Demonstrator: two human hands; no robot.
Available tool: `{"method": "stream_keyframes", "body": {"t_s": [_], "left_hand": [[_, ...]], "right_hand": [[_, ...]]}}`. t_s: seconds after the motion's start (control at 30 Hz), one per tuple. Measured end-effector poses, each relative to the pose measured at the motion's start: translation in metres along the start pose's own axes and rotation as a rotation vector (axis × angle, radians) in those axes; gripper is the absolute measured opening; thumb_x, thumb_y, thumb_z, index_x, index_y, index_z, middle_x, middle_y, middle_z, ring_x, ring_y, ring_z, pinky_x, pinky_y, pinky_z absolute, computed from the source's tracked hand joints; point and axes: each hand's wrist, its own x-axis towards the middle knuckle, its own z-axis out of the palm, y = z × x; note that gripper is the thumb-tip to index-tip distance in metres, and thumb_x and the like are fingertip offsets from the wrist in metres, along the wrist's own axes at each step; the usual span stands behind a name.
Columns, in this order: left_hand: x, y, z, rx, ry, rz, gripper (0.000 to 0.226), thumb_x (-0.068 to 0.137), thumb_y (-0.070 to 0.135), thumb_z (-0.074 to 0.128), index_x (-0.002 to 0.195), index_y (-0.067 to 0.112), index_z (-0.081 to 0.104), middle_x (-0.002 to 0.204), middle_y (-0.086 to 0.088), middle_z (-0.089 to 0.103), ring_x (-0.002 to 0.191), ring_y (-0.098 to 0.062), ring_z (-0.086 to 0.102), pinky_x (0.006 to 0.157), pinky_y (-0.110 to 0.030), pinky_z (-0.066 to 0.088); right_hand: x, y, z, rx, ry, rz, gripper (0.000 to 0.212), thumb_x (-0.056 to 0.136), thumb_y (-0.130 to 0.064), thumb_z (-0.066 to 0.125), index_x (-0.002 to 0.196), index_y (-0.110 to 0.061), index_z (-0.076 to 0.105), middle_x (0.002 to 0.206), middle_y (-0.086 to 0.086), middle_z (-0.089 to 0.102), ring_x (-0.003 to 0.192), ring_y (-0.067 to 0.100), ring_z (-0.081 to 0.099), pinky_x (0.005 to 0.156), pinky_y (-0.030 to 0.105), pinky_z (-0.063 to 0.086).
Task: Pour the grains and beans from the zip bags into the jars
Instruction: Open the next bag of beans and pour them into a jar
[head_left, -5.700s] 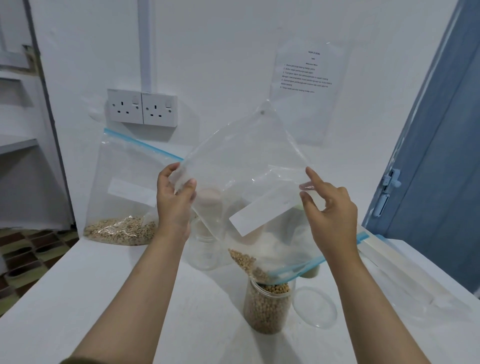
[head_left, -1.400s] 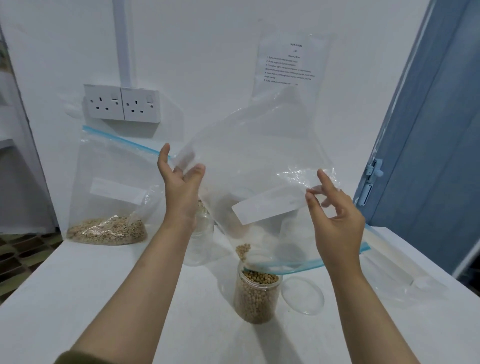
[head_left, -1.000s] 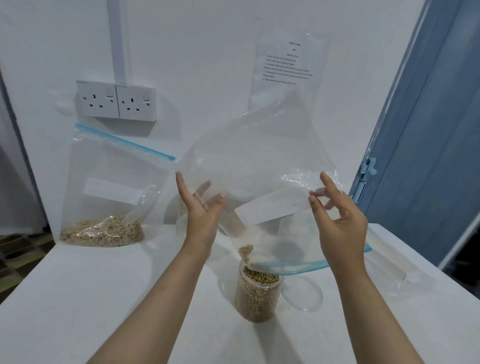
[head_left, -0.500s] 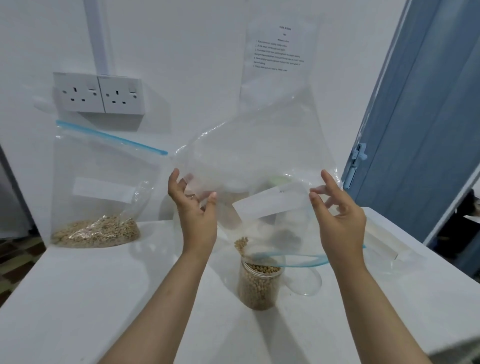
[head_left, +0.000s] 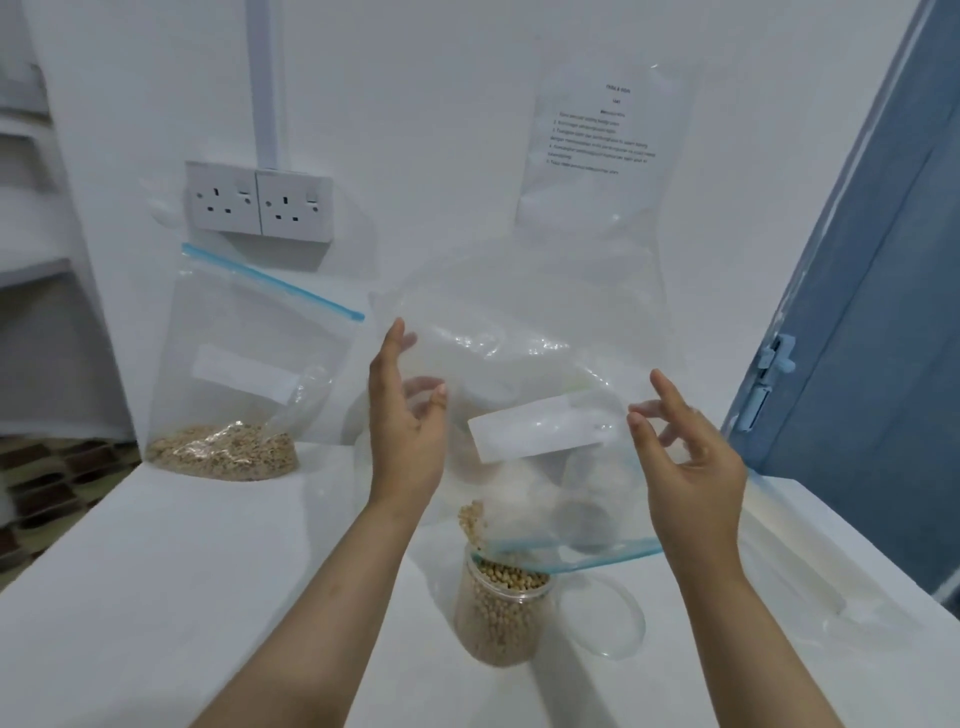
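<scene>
A clear zip bag (head_left: 540, 332) with a white label hangs upside down. Its blue zip mouth (head_left: 571, 553) sits just above an open clear jar (head_left: 498, 618) nearly full of tan beans. A small clump of beans (head_left: 470, 519) clings inside the bag's lower left corner by the mouth. My left hand (head_left: 405, 431) holds the bag's left side, thumb in front and fingers behind the plastic. My right hand (head_left: 691, 462) pinches the right edge beside the label.
The jar's clear lid (head_left: 608, 618) lies on the white table (head_left: 182, 597) just right of the jar. A second zip bag (head_left: 244, 374) with grain in its bottom leans on the wall at left. An empty bag (head_left: 784, 551) lies at right by a blue door (head_left: 883, 312).
My left hand slid from the bag's top left corner down to its left side. The bag stays inverted over the jar, and only a small clump of beans is left near its mouth.
</scene>
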Motion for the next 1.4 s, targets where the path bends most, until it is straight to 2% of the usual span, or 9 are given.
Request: {"method": "stream_keyframes", "body": {"t_s": [0.13,0.23,0.4,0.53,0.7,0.83,1.17,1.33,1.4], "left_hand": [[0.002,0.005,0.009,0.039,0.017,0.016,0.078,0.093,-0.009,0.055,0.149,0.037,0.026,0.139,0.014,0.043,0.095,-0.013,0.056,0.085,-0.019,0.048],[0.003,0.011,0.017,0.055,0.029,0.031,0.079,0.093,-0.009,0.055,0.145,0.043,0.028,0.136,0.016,0.044,0.093,-0.009,0.056,0.084,-0.019,0.049],[0.005,0.016,0.031,0.058,0.052,0.026,0.078,0.093,-0.008,0.055,0.139,0.05,0.034,0.132,0.018,0.047,0.093,-0.011,0.057,0.085,-0.019,0.048],[0.004,0.016,0.035,0.06,0.069,0.05,0.075,0.092,-0.009,0.055,0.137,0.049,0.039,0.131,0.016,0.048,0.093,-0.011,0.058,0.085,-0.019,0.048],[0.006,0.012,0.036,0.058,0.088,0.035,0.071,0.092,-0.007,0.056,0.14,0.043,0.041,0.131,0.017,0.049,0.094,-0.011,0.058,0.085,-0.021,0.049],[0.007,0.014,0.036,0.062,0.073,0.019,0.069,0.093,-0.004,0.057,0.139,0.045,0.041,0.129,0.016,0.05,0.095,-0.011,0.058,0.086,-0.022,0.05],[0.009,0.016,0.04,0.02,0.028,-0.006,0.066,0.094,-0.004,0.058,0.138,0.042,0.041,0.123,0.013,0.054,0.095,-0.005,0.059,0.086,-0.02,0.05],[-0.014,0.0,0.028,0.034,-0.032,-0.017,0.069,0.092,0.019,0.064,0.138,0.06,0.034,0.136,0.004,0.049,0.115,-0.011,0.057,0.093,-0.02,0.048],[-0.039,-0.015,0.023,0.054,-0.058,-0.085,0.069,0.087,0.033,0.065,0.136,0.067,0.031,0.141,0.014,0.047,0.126,-0.002,0.051,0.098,-0.019,0.044]], "right_hand": [[0.007,0.011,-0.006,0.016,-0.053,0.001,0.045,0.092,-0.012,0.07,0.133,-0.026,0.062,0.097,-0.016,0.068,0.077,0.008,0.055,0.077,0.008,0.042],[0.012,0.019,-0.013,0.032,-0.098,0.002,0.047,0.09,-0.011,0.071,0.133,-0.027,0.062,0.1,-0.01,0.069,0.073,0.008,0.057,0.076,0.008,0.044],[0.021,0.033,-0.021,0.123,-0.178,0.169,0.044,0.088,-0.021,0.075,0.127,-0.037,0.065,0.1,-0.014,0.074,0.067,0.003,0.051,0.073,0.007,0.045],[0.024,0.037,-0.024,0.162,-0.159,0.186,0.043,0.088,-0.021,0.074,0.126,-0.038,0.065,0.093,-0.023,0.072,0.06,0.008,0.039,0.065,0.011,0.045],[0.025,0.04,-0.024,0.187,-0.153,0.166,0.043,0.089,-0.019,0.073,0.121,-0.045,0.062,0.093,-0.022,0.072,0.067,0.002,0.05,0.069,0.011,0.046],[0.026,0.04,-0.021,0.22,-0.132,0.173,0.042,0.089,-0.014,0.073,0.122,-0.039,0.064,0.091,-0.019,0.072,0.072,0.0,0.054,0.072,0.01,0.046],[0.025,0.045,-0.018,0.245,-0.113,0.171,0.041,0.09,-0.015,0.072,0.122,-0.039,0.065,0.092,-0.015,0.073,0.085,0.005,0.061,0.08,0.006,0.044],[0.022,0.046,-0.021,0.248,-0.112,0.151,0.041,0.09,-0.015,0.072,0.122,-0.04,0.064,0.093,-0.014,0.072,0.084,0.002,0.06,0.081,0.004,0.041],[0.021,0.048,-0.022,0.239,-0.1,0.15,0.041,0.09,-0.015,0.071,0.12,-0.042,0.064,0.093,-0.015,0.072,0.082,-0.001,0.059,0.083,0.006,0.043]]}}
